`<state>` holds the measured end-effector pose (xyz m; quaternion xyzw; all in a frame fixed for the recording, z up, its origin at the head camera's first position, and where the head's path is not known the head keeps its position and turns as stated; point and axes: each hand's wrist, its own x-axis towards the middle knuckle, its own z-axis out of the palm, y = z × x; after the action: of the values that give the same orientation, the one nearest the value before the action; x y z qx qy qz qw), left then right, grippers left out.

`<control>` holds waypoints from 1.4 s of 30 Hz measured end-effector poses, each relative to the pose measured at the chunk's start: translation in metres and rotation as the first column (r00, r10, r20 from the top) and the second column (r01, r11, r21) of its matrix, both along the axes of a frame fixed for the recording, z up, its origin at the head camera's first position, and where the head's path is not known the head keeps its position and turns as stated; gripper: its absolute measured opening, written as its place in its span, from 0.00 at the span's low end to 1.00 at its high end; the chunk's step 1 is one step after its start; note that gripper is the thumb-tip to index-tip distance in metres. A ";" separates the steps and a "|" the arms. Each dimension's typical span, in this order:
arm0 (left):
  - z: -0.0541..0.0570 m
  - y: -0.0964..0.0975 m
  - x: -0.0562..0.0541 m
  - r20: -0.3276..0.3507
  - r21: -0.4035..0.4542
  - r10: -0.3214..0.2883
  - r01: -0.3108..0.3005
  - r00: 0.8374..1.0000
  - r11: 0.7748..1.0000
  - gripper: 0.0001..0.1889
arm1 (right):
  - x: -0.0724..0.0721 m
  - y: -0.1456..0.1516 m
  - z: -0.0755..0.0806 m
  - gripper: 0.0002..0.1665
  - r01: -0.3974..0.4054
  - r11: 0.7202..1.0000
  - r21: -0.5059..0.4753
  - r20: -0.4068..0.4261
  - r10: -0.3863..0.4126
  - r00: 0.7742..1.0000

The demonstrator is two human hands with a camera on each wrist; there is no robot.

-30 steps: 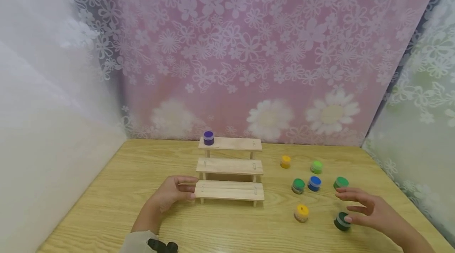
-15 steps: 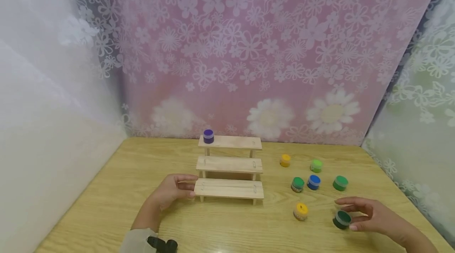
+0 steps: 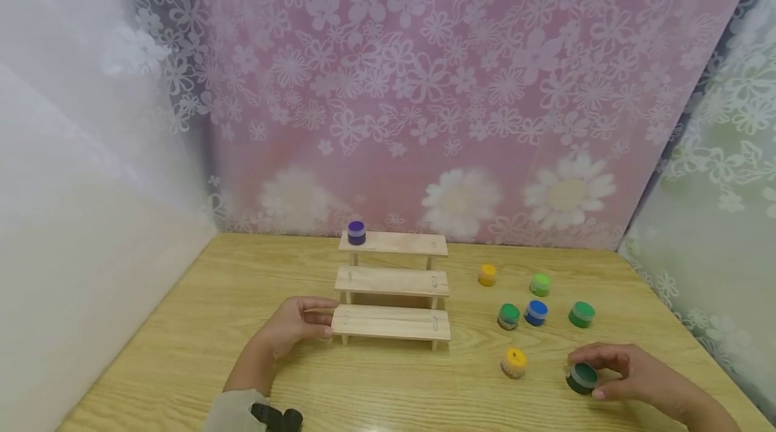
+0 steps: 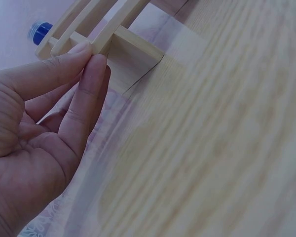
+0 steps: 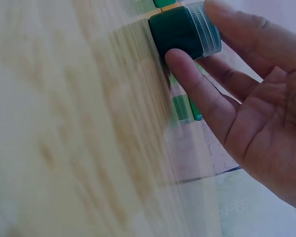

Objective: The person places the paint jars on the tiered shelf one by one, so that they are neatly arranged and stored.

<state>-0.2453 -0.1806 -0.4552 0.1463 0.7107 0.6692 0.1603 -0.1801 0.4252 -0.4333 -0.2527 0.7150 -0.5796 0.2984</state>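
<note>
My left hand (image 3: 295,327) pinches the left end of the lowest board of a three-step wooden display stand (image 3: 394,321); in the left wrist view, thumb and fingertips meet at the board's end (image 4: 106,42). On the stand's top step, at its left, stands a purple paint jar (image 3: 356,232), which looks blue in the left wrist view. At the lower right my right hand (image 3: 633,378) grips a dark green paint jar (image 3: 583,378) on the table. Seen from the right wrist, thumb and fingers lie on both sides of this clear-lidded jar (image 5: 180,32).
Between stand and right hand stand several more paint jars: orange (image 3: 487,275), light green (image 3: 540,284), green (image 3: 508,316), blue (image 3: 536,313), another green (image 3: 582,314) and yellow (image 3: 514,362). A flowered pink backdrop (image 3: 394,115) closes off the wood-grain table (image 3: 254,270) behind.
My right hand has come down from above and behind the dark green jar, and its fingers have closed around it. The left hand stays on the stand.
</note>
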 end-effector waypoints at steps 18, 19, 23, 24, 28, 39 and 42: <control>0.003 0.000 0.000 -0.007 0.009 -0.008 0.008 1.000 1.000 0.30 | -0.006 -0.016 -0.001 0.21 0.073 0.992 0.102 -0.141 -0.058 0.988; 0.004 0.001 0.000 -0.010 0.008 -0.011 0.011 1.000 1.000 0.30 | -0.006 -0.018 0.000 0.21 0.078 0.991 0.109 -0.160 -0.060 0.985; 0.005 0.001 0.000 -0.009 0.008 -0.005 0.005 1.000 1.000 0.29 | -0.006 -0.027 0.003 0.21 0.119 0.983 0.142 -0.250 -0.081 0.965; 0.004 0.001 0.000 -0.007 0.008 -0.002 0.003 1.000 1.000 0.29 | -0.005 -0.029 0.004 0.21 0.136 0.980 0.147 -0.258 -0.095 0.961; 0.001 0.000 0.001 0.016 0.007 0.009 -0.009 1.000 1.000 0.29 | -0.005 -0.041 0.008 0.23 0.213 0.966 0.147 -0.266 -0.169 0.949; 0.002 0.000 0.002 0.000 0.019 0.000 0.000 1.000 1.000 0.29 | -0.009 -0.085 0.028 0.23 0.294 0.956 -0.006 -0.451 -0.265 0.852; 0.002 0.001 0.002 0.002 0.017 0.004 -0.004 1.000 1.000 0.29 | -0.012 -0.095 0.034 0.23 0.275 0.960 -0.043 -0.471 -0.262 0.842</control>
<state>-0.2433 -0.1795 -0.4527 0.1457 0.7051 0.6757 0.1585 -0.1926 0.3300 -0.3998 -0.2797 0.8019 -0.5269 0.0343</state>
